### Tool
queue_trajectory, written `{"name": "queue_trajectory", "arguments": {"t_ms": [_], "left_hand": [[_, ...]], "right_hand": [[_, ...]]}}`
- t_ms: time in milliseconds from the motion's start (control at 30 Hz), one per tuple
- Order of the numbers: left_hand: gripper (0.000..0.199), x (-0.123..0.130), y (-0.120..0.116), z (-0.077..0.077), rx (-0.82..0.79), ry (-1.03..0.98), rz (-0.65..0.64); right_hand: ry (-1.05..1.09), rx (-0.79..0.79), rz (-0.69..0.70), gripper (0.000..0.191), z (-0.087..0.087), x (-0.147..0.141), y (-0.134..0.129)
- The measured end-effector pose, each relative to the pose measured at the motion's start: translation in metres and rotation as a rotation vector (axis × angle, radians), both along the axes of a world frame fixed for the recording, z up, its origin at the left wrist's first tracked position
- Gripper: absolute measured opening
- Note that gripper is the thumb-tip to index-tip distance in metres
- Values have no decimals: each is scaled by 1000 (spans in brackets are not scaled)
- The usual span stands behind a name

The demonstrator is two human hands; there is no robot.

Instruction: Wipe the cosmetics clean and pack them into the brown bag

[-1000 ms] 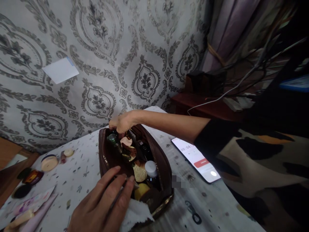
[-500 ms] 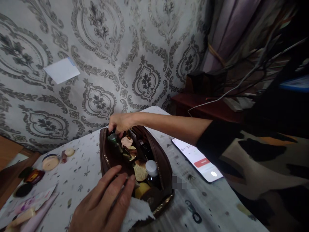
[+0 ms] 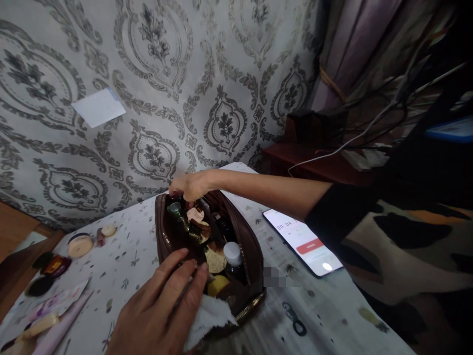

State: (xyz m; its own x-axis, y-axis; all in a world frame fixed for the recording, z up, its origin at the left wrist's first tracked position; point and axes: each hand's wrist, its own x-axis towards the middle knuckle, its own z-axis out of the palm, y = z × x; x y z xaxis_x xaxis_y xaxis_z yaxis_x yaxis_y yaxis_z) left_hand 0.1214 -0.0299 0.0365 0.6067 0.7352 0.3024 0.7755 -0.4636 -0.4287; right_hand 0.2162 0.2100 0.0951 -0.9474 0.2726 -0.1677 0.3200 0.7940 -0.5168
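Observation:
A brown zip makeup bag (image 3: 246,231) lies unzipped on the table, packed with small items. My left hand (image 3: 162,301) rests over its near left rim, fingers extended slightly apart and gripping the edge; the thumb is hidden. A torn white tissue (image 3: 210,318) sticks out beside that hand. Over the far end of the bag, my right hand (image 3: 190,187) reaches down with bent fingers; the tips and whatever they hold are hidden. Near it stands a green bottle (image 3: 175,209). Also inside are a white-capped dark bottle (image 3: 232,254), gold crumpled pieces (image 3: 215,259) and a yellow item (image 3: 219,285).
A phone (image 3: 301,241) showing a timer lies right of the bag. To the left are a round compact (image 3: 80,245), a dark red jar (image 3: 56,265) and several tubes (image 3: 61,301). Patterned wallpaper (image 3: 225,118) rises behind; cables (image 3: 369,133) hang at right.
My right hand has dipped slightly at the far end of the bag. The view has shifted a little; my left hand stays on the rim.

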Motion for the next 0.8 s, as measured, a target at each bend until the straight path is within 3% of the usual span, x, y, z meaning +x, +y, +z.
{"name": "queue_trajectory", "arguments": {"t_ms": [233, 567, 700, 800], "left_hand": [[51, -1, 0, 2, -25, 29, 9], [66, -3, -1, 4, -82, 37, -15], [70, -1, -2, 6, -93, 9, 1], [69, 4, -1, 9, -96, -25, 1]], "right_hand": [[-56, 134, 50, 24, 1, -2, 0], [-77, 281, 83, 38, 7, 2, -8], [-38, 322, 32, 26, 17, 9, -14], [127, 323, -58, 26, 25, 21, -21]]}}
